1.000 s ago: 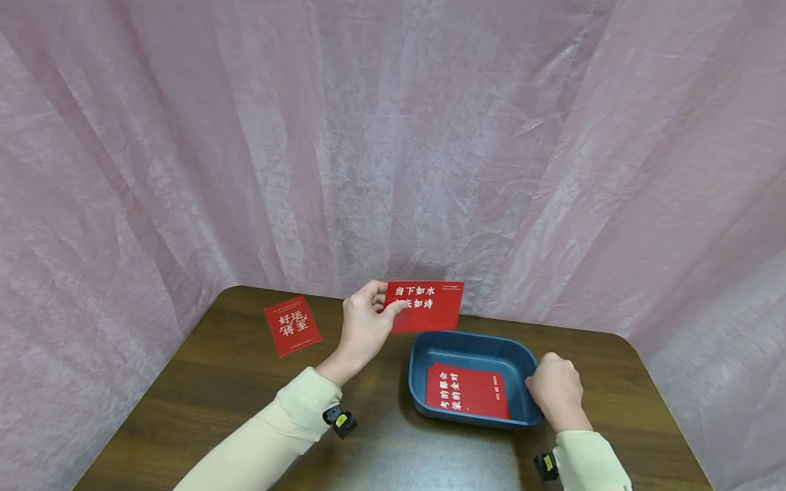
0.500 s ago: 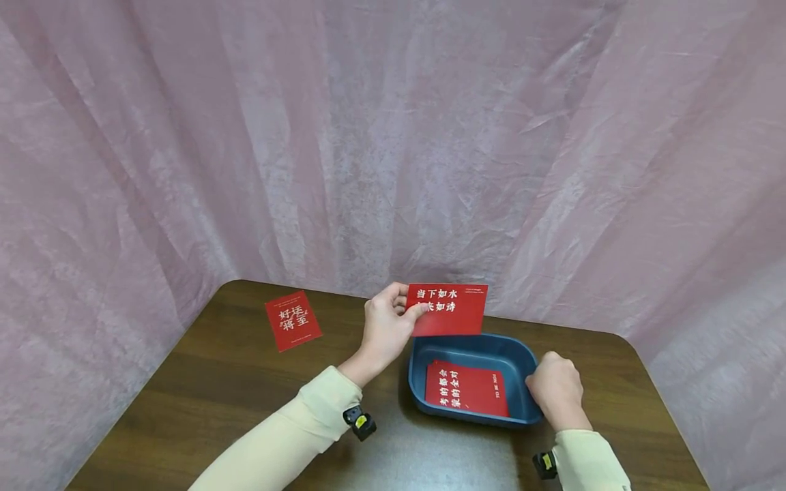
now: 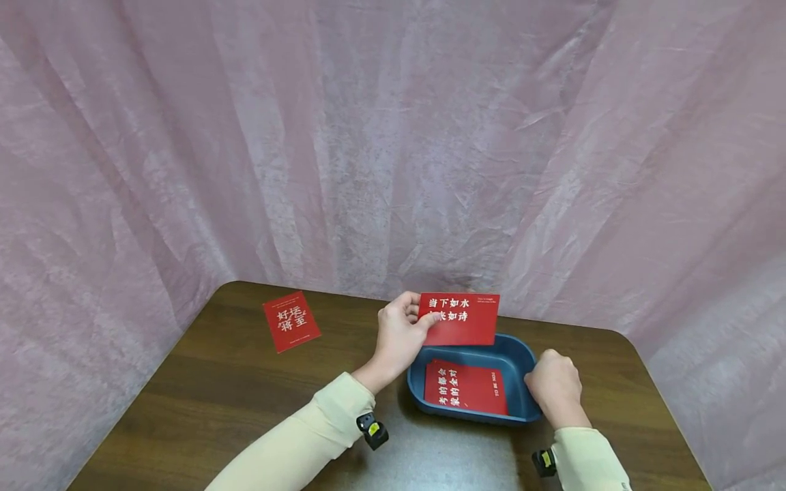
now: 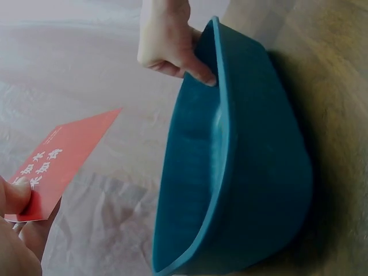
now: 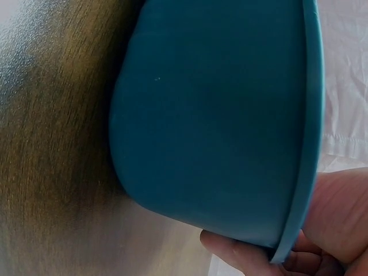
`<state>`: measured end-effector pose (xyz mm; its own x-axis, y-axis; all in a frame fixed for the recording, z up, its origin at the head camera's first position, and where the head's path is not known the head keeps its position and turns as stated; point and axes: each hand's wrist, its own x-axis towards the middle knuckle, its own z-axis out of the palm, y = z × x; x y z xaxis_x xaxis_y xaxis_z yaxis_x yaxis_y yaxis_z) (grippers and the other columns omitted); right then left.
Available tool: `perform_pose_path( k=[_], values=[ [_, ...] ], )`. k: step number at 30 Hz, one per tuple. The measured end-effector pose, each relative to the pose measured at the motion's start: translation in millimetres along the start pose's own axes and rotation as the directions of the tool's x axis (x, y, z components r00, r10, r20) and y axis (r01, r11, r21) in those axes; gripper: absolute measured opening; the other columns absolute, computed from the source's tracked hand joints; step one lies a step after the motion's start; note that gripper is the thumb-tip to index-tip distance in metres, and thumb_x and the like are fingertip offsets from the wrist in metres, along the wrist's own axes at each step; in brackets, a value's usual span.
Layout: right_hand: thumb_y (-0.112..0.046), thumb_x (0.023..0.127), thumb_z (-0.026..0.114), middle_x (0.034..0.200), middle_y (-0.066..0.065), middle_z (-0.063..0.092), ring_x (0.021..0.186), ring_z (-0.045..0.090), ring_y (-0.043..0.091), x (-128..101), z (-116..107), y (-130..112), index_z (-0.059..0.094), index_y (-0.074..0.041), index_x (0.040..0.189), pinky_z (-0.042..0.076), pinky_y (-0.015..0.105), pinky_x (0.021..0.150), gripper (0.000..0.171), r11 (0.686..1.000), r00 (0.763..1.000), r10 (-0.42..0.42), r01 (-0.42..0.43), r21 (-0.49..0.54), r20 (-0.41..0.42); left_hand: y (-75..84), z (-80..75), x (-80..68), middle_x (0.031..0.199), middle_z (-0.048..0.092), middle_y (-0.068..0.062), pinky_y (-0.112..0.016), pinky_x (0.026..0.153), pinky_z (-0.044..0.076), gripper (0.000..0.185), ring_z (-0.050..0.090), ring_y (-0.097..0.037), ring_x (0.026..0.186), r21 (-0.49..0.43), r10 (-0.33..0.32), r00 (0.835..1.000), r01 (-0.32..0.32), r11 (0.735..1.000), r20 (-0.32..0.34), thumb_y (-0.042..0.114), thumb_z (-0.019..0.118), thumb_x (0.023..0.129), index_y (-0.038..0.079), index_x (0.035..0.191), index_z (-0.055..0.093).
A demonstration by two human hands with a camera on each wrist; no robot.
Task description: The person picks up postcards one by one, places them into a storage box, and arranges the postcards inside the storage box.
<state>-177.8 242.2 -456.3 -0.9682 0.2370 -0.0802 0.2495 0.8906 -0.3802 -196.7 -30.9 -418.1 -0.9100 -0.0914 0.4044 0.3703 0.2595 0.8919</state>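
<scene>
My left hand (image 3: pixel 398 337) pinches a red card (image 3: pixel 463 331) with white Chinese characters by its left end, thumb on the printed face. In the head view the card overlaps the back rim of a blue rectangular basin (image 3: pixel 522 382); the left wrist view shows the card (image 4: pixel 63 155) up above the rim. Inside the basin lie red cards (image 3: pixel 475 390), the top one printed in white. My right hand (image 3: pixel 555 385) grips the basin's right rim, thumb inside and fingers under the outside, as the right wrist view shows with the basin wall (image 5: pixel 213 115).
Another red card (image 3: pixel 292 322) with white characters lies on the brown wooden table (image 3: pixel 227 395) at the back left. A pink curtain (image 3: pixel 393 150) hangs right behind the table's far edge. Each wrist wears a small black camera.
My left hand has carried the red card rightward, from the basin's back left corner to over its back part. The right hand keeps its hold on the rim, and the basin stays in place.
</scene>
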Motion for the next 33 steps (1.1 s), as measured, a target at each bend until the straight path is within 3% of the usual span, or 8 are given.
perform_pose_path(
  k=[18,25,33],
  values=[
    [-0.013,0.079,0.063,0.068,0.02,0.06,0.056,0.056,0.027,-0.2,3.7,-2.2,0.061,0.008,0.082,0.047,0.038,0.044,0.021,1.0,1.0,0.008,-0.008,-0.001,0.012,-11.3,21.0,-19.1,0.069,0.064,0.001,-0.021,0.051,0.048,0.023,0.058,-0.004,0.055,0.049,-0.105,0.991,0.102,0.994,0.081,0.014,0.079,0.075,0.011,0.088,0.06],
    [-0.013,0.079,0.062,0.07,0.021,0.061,0.057,0.056,0.029,-0.7,3.9,-3.8,0.061,0.006,0.079,0.047,0.039,0.045,0.019,1.0,1.0,0.003,-0.003,-0.005,0.007,-15.2,27.7,-27.4,0.074,0.064,0.003,-0.019,0.055,0.048,0.03,0.056,-0.003,0.06,0.134,-0.145,0.974,0.122,0.983,0.173,0.014,0.079,0.074,0.012,0.097,0.059],
    [-0.013,0.079,0.061,0.073,0.023,0.062,0.06,0.056,0.031,-2.5,2.1,-5.7,0.06,0.005,0.077,0.045,0.039,0.045,0.018,1.0,1.0,0.007,-0.007,-0.01,0.004,-18.0,34.7,-36.9,0.077,0.062,0.002,-0.019,0.056,0.046,0.034,0.054,-0.004,0.063,0.221,-0.196,0.957,0.149,0.964,0.212,0.017,0.079,0.075,0.009,0.1,0.058]
  ],
)
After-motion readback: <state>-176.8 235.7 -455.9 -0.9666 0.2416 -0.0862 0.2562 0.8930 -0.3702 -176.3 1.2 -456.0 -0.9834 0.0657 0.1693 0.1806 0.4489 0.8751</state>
